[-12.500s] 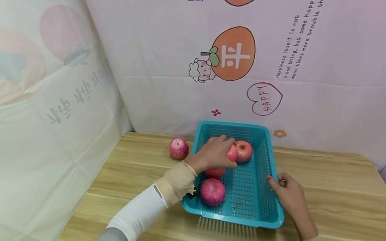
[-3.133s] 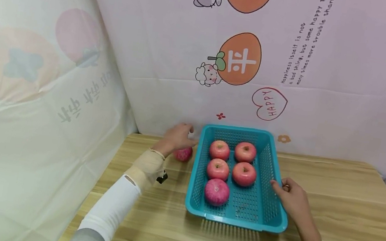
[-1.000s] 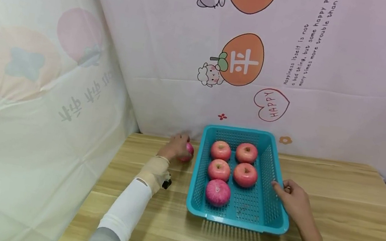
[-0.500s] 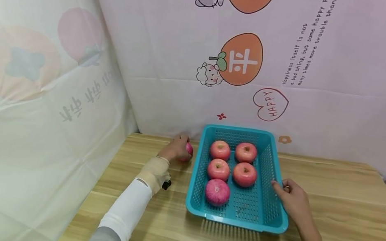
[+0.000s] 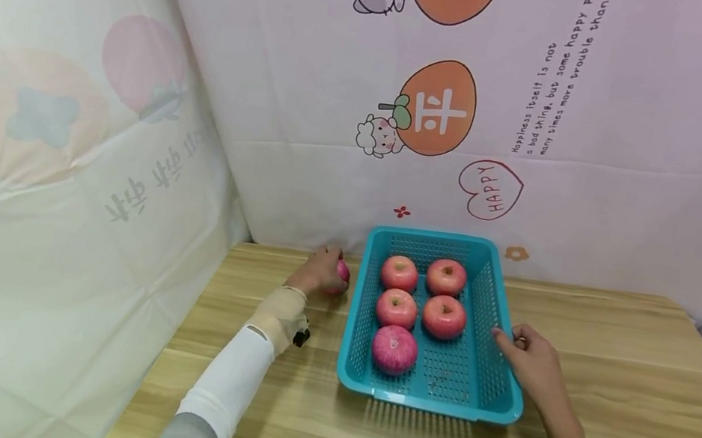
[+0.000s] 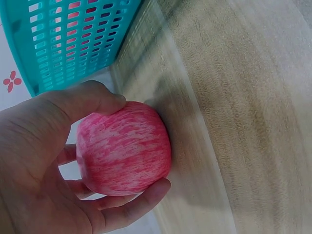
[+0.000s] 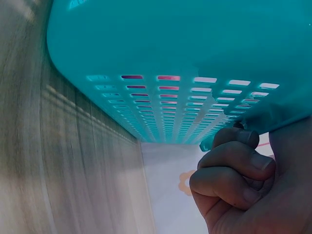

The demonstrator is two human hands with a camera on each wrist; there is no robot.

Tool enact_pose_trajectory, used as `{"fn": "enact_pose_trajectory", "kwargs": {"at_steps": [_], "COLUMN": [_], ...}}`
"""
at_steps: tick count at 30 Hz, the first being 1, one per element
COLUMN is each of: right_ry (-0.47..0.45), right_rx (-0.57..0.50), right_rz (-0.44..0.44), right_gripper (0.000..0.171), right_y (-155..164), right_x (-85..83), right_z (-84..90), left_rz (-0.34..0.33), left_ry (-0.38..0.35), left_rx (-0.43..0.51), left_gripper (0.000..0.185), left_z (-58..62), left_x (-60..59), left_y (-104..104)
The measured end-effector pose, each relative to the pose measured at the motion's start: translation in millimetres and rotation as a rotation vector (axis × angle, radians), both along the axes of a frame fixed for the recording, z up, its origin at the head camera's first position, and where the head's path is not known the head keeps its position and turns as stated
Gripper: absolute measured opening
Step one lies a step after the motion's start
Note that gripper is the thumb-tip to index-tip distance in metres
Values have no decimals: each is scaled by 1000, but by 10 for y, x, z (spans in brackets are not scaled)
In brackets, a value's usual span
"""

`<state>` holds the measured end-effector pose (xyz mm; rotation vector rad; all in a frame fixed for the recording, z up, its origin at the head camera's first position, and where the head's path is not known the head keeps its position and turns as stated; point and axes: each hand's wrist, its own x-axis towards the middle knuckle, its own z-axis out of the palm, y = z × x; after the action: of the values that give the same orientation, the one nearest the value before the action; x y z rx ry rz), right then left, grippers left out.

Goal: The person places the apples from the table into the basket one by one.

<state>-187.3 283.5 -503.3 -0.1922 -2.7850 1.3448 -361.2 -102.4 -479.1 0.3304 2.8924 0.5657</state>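
My left hand (image 5: 318,272) is on the table just left of the basket, its fingers and thumb curled round a pink striped apple (image 6: 124,148). In the left wrist view the apple sits between thumb and fingers, close to the wooden surface; in the head view the hand covers much of it. My right hand (image 5: 534,364) grips the right rim of the teal plastic basket (image 5: 465,387). Curled fingers (image 7: 234,168) show against the basket's outer wall in the right wrist view. Inside the basket lie several red apples (image 5: 444,317) and a darker pink striped apple (image 5: 395,350) at the near left.
A wooden table (image 5: 626,381) carries the basket. Behind it hangs a printed white cloth (image 5: 302,181), and another pale cloth (image 5: 42,279) borders the left side. The basket's near right part has bare mesh floor (image 5: 450,378).
Earlier my left hand was among the apples in the basket; then it moved left over the apple outside and closed round it. The right hand stays on the rim.
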Motion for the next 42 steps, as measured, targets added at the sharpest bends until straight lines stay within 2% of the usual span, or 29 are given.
{"fn": "enact_pose_trajectory", "kwargs": {"at_steps": [8,24,34,42], "right_ry": [-6,11,3,0], "right_rx": [-4,12,6,11], "right_rz": [4,0,9,2], "right_gripper": [50,49,49,49], "right_y": [-2,9,6,6], "right_x": [-8,-10,-4,-15], "right_z": [-1,-39,-28,-31], "left_rz": [0,-23,2,-9], "left_ry": [33,43,35,45], "left_rx": [3,-11,-26,-29], "left_gripper": [64,89,81,77], "left_z": [80,300,394,474], "left_x": [15,76,133,185], "left_y": [-9,-88,-92,-92]}}
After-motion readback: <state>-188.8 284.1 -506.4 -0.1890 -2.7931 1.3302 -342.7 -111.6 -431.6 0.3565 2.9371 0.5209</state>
